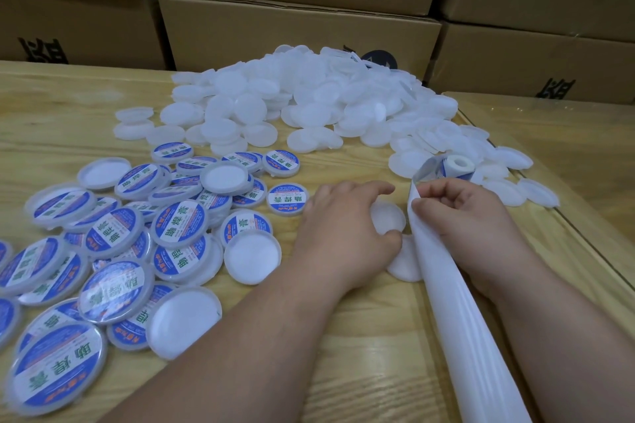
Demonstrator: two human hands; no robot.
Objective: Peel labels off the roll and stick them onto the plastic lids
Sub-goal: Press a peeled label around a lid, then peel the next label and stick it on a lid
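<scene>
Head view: at the worktop's near-right area, a person's left hand curls fingers and thumb round a plain white lid, which lies flat on the wood. The right hand pinches the white backing strip, which runs from the label roll near the right edge down to the near edge. A second plain lid sits just under the strip. Labelled lids, blue-and-white w/ green Chinese characters, crowd the near-left corner; smaller print illegible. Unlabelled lids heap toward the far edge. Cardboard boxes w/ black print stand behind.
</scene>
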